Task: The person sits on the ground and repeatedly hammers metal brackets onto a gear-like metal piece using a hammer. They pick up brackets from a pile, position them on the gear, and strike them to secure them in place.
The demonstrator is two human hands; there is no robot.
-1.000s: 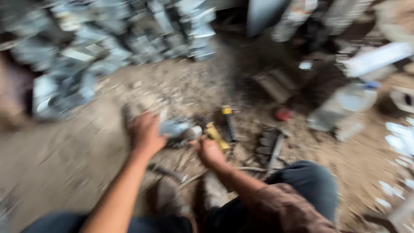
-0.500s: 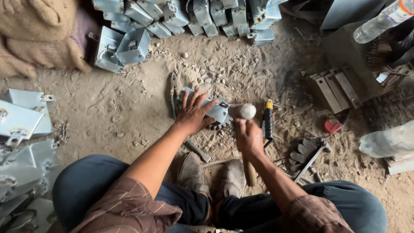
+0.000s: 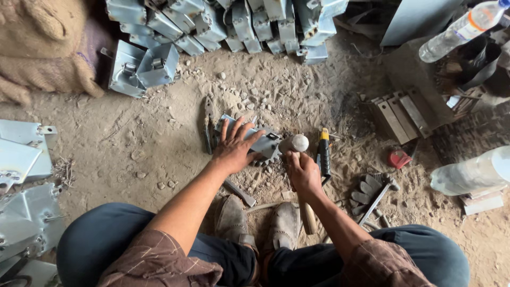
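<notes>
Pressing flat with spread fingers, the left hand [image 3: 234, 149] pins a metal bracket [image 3: 260, 141] on the dirt; the right hand [image 3: 303, 171] grips a hammer [image 3: 297, 144] beside it, a screwdriver [image 3: 323, 154] just right.

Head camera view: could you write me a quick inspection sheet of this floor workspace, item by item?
Surface: dirt floor, stony, dusty.
Job's things: left hand flat on a metal bracket; right hand grips a hammer.
Clutter: pliers, screwdriver, red piece, metal strips.
Grippers: two bare hands only.
Cables: nothing seen.
Surroundings: stacked brackets, plastic bottle, burlap sack.
</notes>
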